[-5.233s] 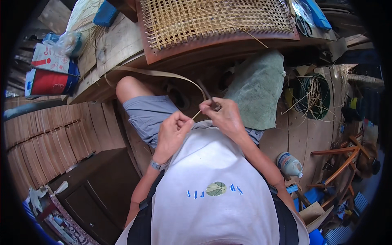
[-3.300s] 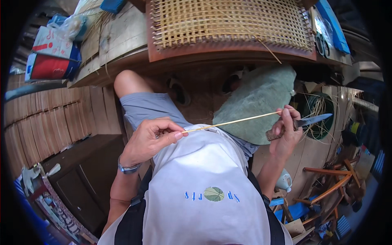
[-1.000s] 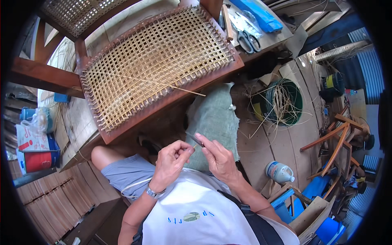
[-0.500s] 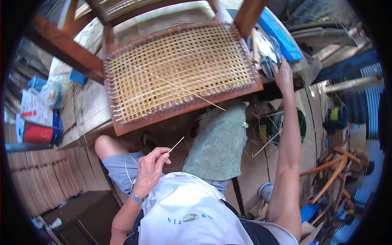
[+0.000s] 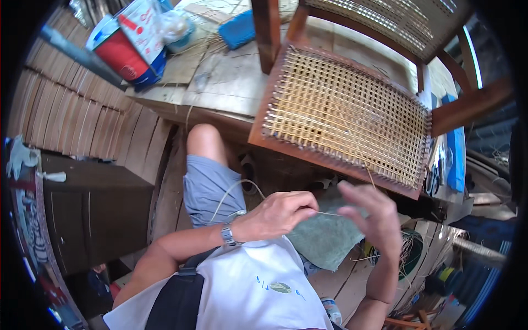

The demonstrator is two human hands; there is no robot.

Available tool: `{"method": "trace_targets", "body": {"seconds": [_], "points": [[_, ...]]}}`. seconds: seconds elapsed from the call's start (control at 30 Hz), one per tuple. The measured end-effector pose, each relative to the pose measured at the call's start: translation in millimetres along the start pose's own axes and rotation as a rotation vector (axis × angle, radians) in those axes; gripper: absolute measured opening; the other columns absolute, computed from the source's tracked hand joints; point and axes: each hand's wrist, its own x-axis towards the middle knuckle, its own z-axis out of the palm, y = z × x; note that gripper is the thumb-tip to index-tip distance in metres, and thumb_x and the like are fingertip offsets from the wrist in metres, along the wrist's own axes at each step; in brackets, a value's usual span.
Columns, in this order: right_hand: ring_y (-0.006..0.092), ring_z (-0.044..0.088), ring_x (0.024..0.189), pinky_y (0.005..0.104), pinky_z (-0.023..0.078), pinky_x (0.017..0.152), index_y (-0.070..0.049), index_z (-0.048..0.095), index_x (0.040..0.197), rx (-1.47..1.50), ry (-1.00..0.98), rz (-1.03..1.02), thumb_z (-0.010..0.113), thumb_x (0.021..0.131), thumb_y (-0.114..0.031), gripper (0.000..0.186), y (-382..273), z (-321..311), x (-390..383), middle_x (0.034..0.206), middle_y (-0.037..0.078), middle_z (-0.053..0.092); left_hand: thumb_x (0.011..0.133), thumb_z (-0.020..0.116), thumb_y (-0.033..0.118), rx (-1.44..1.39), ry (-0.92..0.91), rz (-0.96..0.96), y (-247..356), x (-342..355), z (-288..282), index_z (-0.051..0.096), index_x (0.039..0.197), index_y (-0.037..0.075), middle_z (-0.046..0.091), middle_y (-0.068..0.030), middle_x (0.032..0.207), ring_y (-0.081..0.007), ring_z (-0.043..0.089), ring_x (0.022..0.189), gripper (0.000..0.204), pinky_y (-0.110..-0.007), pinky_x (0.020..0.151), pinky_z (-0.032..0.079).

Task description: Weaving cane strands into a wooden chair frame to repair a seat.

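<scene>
Above the green cloth (image 5: 327,235), a thin cane strand (image 5: 330,213) extends from the left hand (image 5: 279,213), its grip pinching it; the right hand (image 5: 377,219), blurred, has its grip spread beside the strand, contact undetermined. A cane-seated chair (image 5: 352,118) rests on the table (image 5: 225,96).

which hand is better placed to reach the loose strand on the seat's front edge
Probably the right hand: it appears nearer the loose strand on the woven seat, though blurred. The left hand is farther off and pinches a thin strip.
</scene>
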Motion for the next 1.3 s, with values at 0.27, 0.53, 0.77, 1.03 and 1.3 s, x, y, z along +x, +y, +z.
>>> {"method": "trace_targets", "body": {"seconds": [0.27, 0.53, 0.77, 1.03, 1.3], "points": [[0.0286, 0.064, 0.067, 0.0411, 0.051, 0.062, -0.006, 0.074, 0.099, -0.030, -0.259, -0.017, 0.075, 0.084, -0.009, 0.015, -77.4, 42.8, 40.0, 0.075, 0.011, 0.062, 0.094, 0.067, 0.009, 0.108, 0.201, 0.058, -3.5, -59.2, -64.1, 0.068, 0.098, -0.001, 0.068, -0.0125, 0.090, -0.0283, 0.069, 0.083, 0.011, -0.037, 0.072, 0.054], [0.0078, 0.062, 0.072, 0.0293, 0.051, 0.060, -0.009, 0.069, 0.127, -0.266, 0.858, 0.003, 0.059, 0.104, -0.021, 0.028, -82.9, -8.6, 203.5, 0.095, 0.004, 0.072, 0.100, 0.063, 0.016, -0.256, 0.917, -0.408, -96.6, -192.4, -154.6, 0.074, 0.107, 0.004, 0.066, -0.0010, 0.080, -0.0003, 0.045, 0.056, 0.017, -0.017, 0.049, 0.033], [0.0301, 0.069, 0.101, 0.0377, 0.054, 0.090, -0.007, 0.070, 0.123, -0.026, 0.139, -0.133, 0.075, 0.091, -0.028, 0.038, -46.7, 206.0, 318.1, 0.114, 0.018, 0.069, 0.107, 0.054, 0.023, -0.761, 1.114, -0.336, -122.7, -240.5, -155.3, 0.066, 0.120, 0.002, 0.069, -0.0052, 0.086, 0.0016, 0.035, 0.051, 0.028, -0.016, 0.046, 0.025], [0.0451, 0.064, 0.099, 0.0505, 0.051, 0.087, -0.004, 0.068, 0.112, -0.252, 0.102, -0.176, 0.065, 0.090, -0.031, 0.035, -34.1, 287.6, 378.9, 0.099, 0.026, 0.067, 0.106, 0.054, 0.016, -0.909, 1.028, -0.273, -111.3, -220.5, -131.3, 0.062, 0.115, 0.003, 0.069, -0.0078, 0.093, -0.0015, 0.043, 0.058, 0.018, -0.016, 0.051, 0.032], [0.0113, 0.061, 0.088, 0.0265, 0.048, 0.074, -0.003, 0.063, 0.114, 0.974, -0.203, 0.228, 0.059, 0.101, -0.025, 0.025, -102.6, 248.3, 246.4, 0.106, 0.007, 0.067, 0.103, 0.061, 0.017, -0.950, 1.004, -0.299, -105.5, -221.2, -116.0, 0.067, 0.110, 0.003, 0.066, -0.0038, 0.078, -0.0008, 0.045, 0.055, 0.017, -0.015, 0.049, 0.032]]}}
